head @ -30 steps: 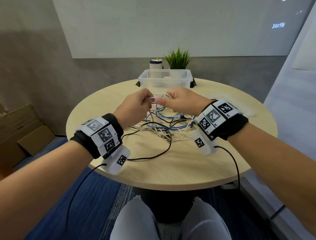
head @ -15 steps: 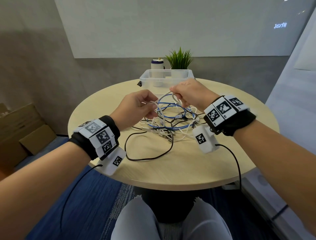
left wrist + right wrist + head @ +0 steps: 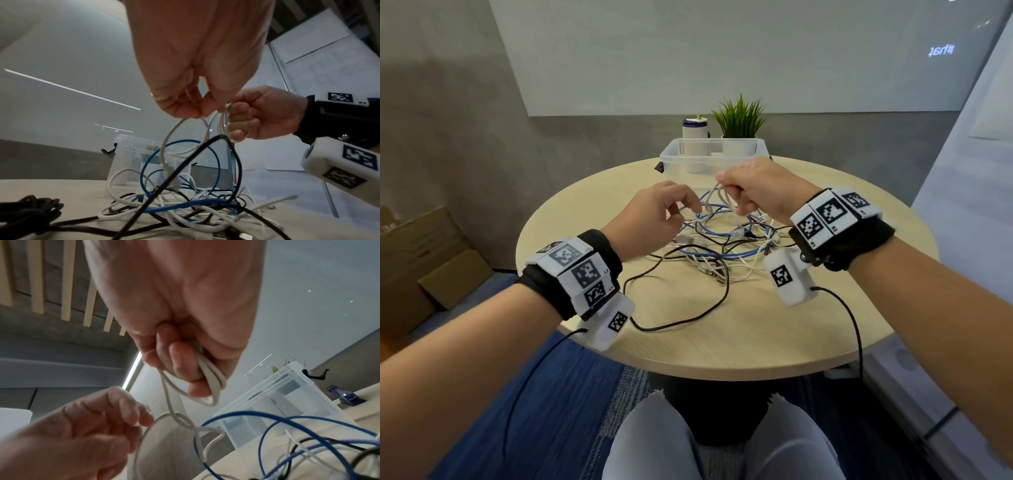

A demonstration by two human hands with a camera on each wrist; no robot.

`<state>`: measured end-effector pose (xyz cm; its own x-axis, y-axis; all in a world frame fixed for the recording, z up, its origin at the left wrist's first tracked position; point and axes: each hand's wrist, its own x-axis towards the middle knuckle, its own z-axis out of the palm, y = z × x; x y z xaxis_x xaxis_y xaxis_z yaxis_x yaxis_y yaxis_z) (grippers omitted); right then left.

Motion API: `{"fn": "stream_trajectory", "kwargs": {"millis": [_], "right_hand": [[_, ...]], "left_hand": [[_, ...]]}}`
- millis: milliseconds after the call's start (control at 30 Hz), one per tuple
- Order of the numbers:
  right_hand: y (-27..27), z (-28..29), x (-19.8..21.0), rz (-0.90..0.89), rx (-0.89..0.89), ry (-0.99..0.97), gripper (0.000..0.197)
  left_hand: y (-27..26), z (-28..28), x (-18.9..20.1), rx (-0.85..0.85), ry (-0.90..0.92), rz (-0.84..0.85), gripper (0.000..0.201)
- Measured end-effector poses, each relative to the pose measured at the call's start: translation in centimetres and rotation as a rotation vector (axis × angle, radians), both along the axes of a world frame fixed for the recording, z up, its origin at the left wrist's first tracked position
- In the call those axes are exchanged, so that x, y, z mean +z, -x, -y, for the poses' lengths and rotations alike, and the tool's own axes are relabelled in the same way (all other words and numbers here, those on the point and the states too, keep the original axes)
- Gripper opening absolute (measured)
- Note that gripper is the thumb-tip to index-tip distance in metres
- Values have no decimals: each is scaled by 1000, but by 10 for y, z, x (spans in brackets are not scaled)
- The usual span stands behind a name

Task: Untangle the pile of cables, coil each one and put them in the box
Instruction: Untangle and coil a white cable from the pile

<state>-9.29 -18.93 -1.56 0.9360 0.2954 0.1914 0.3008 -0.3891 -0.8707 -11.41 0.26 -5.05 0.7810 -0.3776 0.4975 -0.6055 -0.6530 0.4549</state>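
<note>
The beige cable [image 3: 717,202] is now lifted out of the pile of cables [image 3: 722,246] at the middle of the round table [image 3: 756,325]; a second ago both hands met low over the tangle. The right hand [image 3: 760,190] has risen toward the clear plastic box [image 3: 671,159], its fingers [image 3: 180,363] curled round two or three gathered loops. The left hand [image 3: 654,219] has dropped back and pinches the same cable between thumb and fingertips, feeding the next turn. Coiling of the first cable seems under way, though its tail still runs down through a blue cable [image 3: 213,155] and a black cable [image 3: 185,162]. The box appears to hold no cables yet.
</note>
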Motion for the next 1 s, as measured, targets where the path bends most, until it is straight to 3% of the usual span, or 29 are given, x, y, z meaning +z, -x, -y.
{"fn": "stream_trajectory", "kwargs": {"millis": [100,233,333,600,833,1000], "right_hand": [[1,2,7,12,20,-54,40],[3,5,9,9,61,-83,40],[2,7,8,-5,86,-107,41],[6,5,6,-98,232,-70,41],[7,1,6,-31,240,-145,40],[2,4,9,48,147,-182,42]], "left_hand": [[1,2,-1,19,-10,6,27],[-1,2,2,248,150,26,25],[-9,-3,3,337,99,14,12],[-8,1,6,135,298,-34,20],[9,12,13,-197,254,-195,30],[-1,9,4,-68,139,-89,35]]}}
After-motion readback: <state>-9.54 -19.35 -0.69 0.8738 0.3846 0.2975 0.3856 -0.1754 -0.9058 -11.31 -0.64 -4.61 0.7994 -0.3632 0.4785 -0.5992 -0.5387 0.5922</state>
